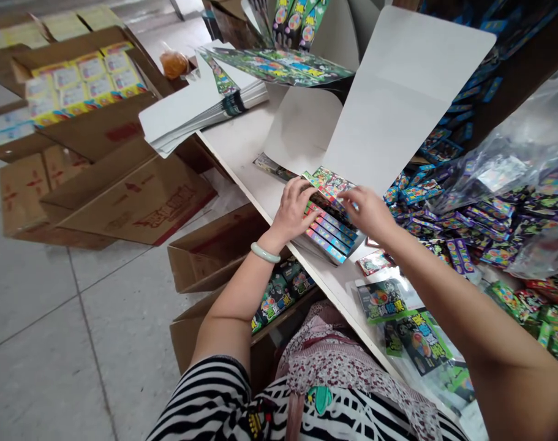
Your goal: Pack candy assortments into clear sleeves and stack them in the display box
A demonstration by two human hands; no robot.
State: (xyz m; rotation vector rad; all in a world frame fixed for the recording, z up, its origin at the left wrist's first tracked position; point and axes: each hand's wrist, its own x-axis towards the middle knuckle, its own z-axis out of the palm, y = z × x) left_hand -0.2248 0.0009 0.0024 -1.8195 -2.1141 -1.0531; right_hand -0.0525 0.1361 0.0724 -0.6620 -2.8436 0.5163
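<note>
In front of me is an open cardboard display box [339,263] with small, colourful candy packets [330,234] standing in rows. My left hand [290,211], with a pale bangle at its wrist, is curled over the box's left side. Its fingers reach the left end of a raised row of green-and-white packets [331,182], while the thumb rests over the lower rows. My right hand [368,211] pinches the right end of that raised row. The fingertips of both hands are partly hidden. The box's tall white lid [402,92] stands up behind them.
Flat white-backed cartons [191,122] are stacked at the table's [228,144] far left. Loose candy packets [471,229] and clear plastic bags [499,165] heap up at right. Printed pouches [421,340] lie near my right forearm. Brown cartons [131,196] stand on the floor [35,318].
</note>
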